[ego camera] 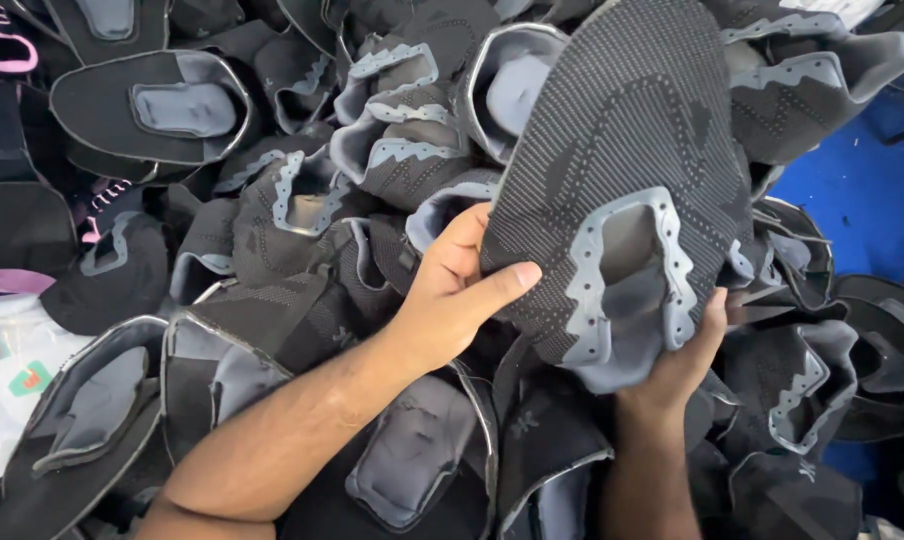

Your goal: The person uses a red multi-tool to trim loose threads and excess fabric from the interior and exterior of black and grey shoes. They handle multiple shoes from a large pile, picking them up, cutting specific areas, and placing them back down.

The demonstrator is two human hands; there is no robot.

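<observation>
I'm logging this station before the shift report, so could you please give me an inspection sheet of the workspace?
Surface: hidden beneath the pile; blue surface shows at right.
Job's things: dark knit shoe upper with grey lace trim, held up over the heap.
Clutter: pile of similar uppers; white plastic bag at left.
Grippers: left hand grips the upper's left edge; right hand supports it from below.
Cables: nothing seen.
Surroundings: pink-trimmed pieces at top left.
</observation>
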